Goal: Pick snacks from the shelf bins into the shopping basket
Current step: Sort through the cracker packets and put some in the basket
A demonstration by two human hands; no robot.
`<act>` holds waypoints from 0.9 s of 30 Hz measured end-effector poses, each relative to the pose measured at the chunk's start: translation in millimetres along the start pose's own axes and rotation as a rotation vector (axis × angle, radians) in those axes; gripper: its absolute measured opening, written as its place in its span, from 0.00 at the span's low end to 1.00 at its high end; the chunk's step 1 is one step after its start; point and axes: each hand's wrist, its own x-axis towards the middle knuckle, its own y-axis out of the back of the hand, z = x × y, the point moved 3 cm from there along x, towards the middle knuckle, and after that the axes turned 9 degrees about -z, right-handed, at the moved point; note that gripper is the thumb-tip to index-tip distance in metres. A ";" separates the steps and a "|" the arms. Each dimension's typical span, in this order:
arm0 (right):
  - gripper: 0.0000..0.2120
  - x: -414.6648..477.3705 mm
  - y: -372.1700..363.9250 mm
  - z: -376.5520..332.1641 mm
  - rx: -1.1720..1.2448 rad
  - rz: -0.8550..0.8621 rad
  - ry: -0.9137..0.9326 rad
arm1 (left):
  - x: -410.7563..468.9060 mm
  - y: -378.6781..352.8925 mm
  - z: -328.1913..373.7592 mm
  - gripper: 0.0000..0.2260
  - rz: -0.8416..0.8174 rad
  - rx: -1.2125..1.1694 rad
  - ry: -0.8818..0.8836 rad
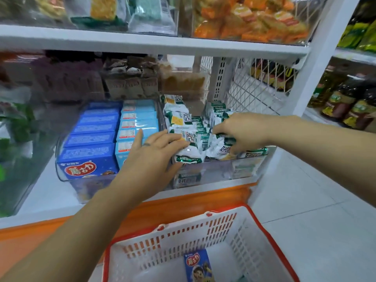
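A clear bin (215, 171) on the lower shelf holds several green-and-white snack packets (179, 117). My left hand (154, 153) reaches into its left side, and its fingers curl over a packet (190, 151) at the front. My right hand (242, 131) reaches in from the right and pinches another green-and-white packet (221, 147). The white shopping basket (240, 237) with a red rim stands below the shelf. A dark blue snack box (198, 265) lies inside it.
Left of the packets, a clear bin holds dark blue boxes (89, 153) and light blue boxes (136, 127). More snack bins fill the shelf above and behind. A white mesh panel (254, 88) and shelf post stand at right, with bottles (345, 106) beyond.
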 end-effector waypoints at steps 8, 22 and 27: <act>0.33 20.3 -2.7 5.8 0.357 -0.290 0.049 | -0.8 -0.8 -0.7 0.23 0.015 -0.011 -0.005; 0.27 57.3 -21.0 -2.3 0.414 -0.401 0.076 | 0.8 -1.4 -2.0 0.22 0.037 -0.003 0.011; 0.26 58.3 -26.2 -10.4 0.371 -0.400 0.078 | 1.1 -2.9 -1.9 0.23 0.050 0.017 0.013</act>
